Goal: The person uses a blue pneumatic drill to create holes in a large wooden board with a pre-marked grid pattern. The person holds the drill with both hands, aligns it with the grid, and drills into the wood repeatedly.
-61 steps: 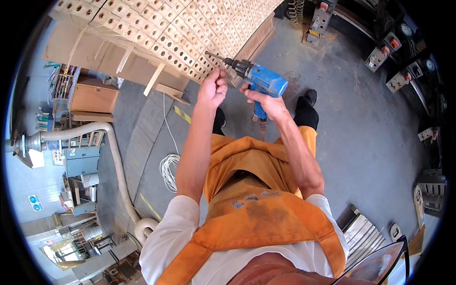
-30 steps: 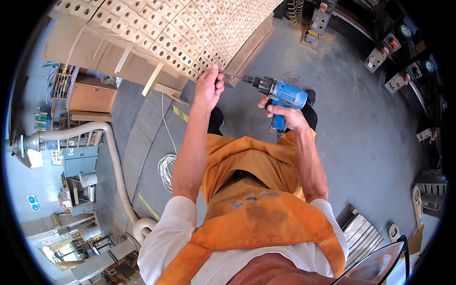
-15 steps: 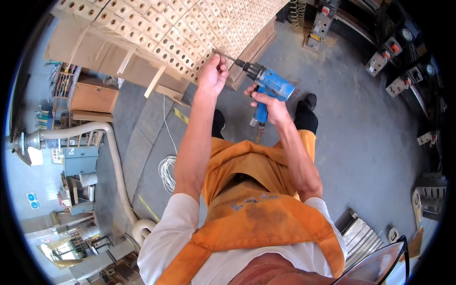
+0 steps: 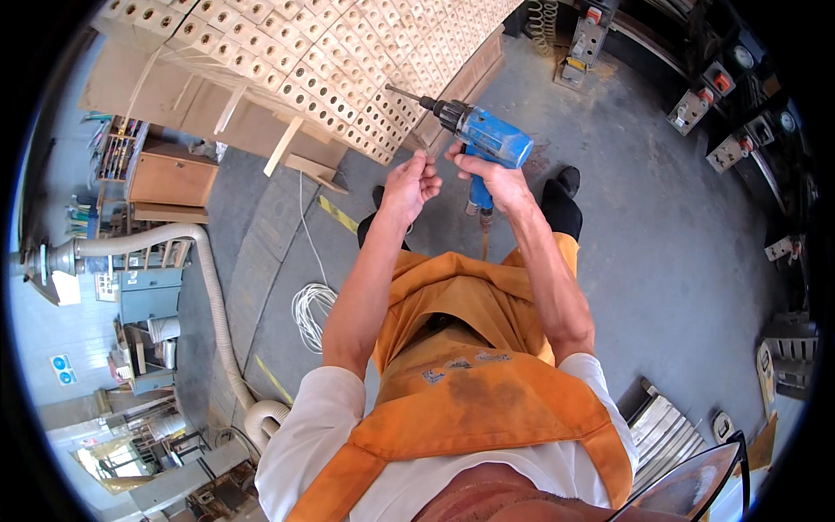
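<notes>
My right hand (image 4: 497, 179) grips a blue pneumatic drill (image 4: 492, 137) by its handle. The drill points to the upper left, and its long thin bit (image 4: 402, 92) reaches over the face of a large stack of pale wooden blocks (image 4: 348, 65). Each block has dark round holes; from this angle I cannot tell whether the bit touches one. Just below the stack's near corner is my left hand (image 4: 407, 186), thumb and forefinger pinched together and the other fingers curled. Whatever the pinch may hold is too small to make out.
Wooden strips (image 4: 283, 148) jut from the stack's near side. A coil of white cable (image 4: 310, 315) lies on the grey floor to the left, near a ribbed duct hose (image 4: 213, 300). Machines with control boxes (image 4: 584, 48) line the right. A brownish air hose (image 4: 484, 242) hangs below the drill.
My left hand has come away from the bit and dropped down toward me, off the stack. The drill has shifted slightly up and left, leaving its bit uncovered.
</notes>
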Demonstrator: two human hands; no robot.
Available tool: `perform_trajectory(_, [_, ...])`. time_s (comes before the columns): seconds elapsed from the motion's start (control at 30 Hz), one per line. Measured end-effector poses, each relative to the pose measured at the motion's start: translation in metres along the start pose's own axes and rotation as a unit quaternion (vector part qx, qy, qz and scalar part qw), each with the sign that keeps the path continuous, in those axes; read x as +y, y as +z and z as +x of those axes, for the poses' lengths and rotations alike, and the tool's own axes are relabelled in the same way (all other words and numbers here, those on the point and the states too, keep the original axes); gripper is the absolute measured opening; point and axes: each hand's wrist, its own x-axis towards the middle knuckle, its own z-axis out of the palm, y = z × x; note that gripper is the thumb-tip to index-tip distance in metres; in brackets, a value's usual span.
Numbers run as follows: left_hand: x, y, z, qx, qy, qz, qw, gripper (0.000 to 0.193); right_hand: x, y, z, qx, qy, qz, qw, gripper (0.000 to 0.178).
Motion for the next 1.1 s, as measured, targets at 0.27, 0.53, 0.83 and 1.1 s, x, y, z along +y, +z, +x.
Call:
perform_trajectory(0.27, [0.019,0.007,-0.014,-0.023,0.062,-0.027,0.997,0.024,0.005,-0.01,-0.007,0.002,0.017,0.062,0.998,0.029])
perform_trajectory(0.53, [0.058,0.008,0.016,-0.109,0.117,-0.138,0.977,0.024,0.007,-0.054,-0.04,-0.051,0.078,0.075,0.993,0.032])
perform_trajectory(0.83, [0.066,0.009,0.021,-0.094,0.059,0.023,0.994,0.023,0.02,-0.066,-0.043,-0.042,0.086,0.076,0.992,0.033])
perform_trajectory(1.1, [0.066,0.02,0.04,-0.038,0.09,-0.059,0.993,0.019,0.028,-0.032,-0.029,-0.005,0.034,0.042,0.999,0.027])
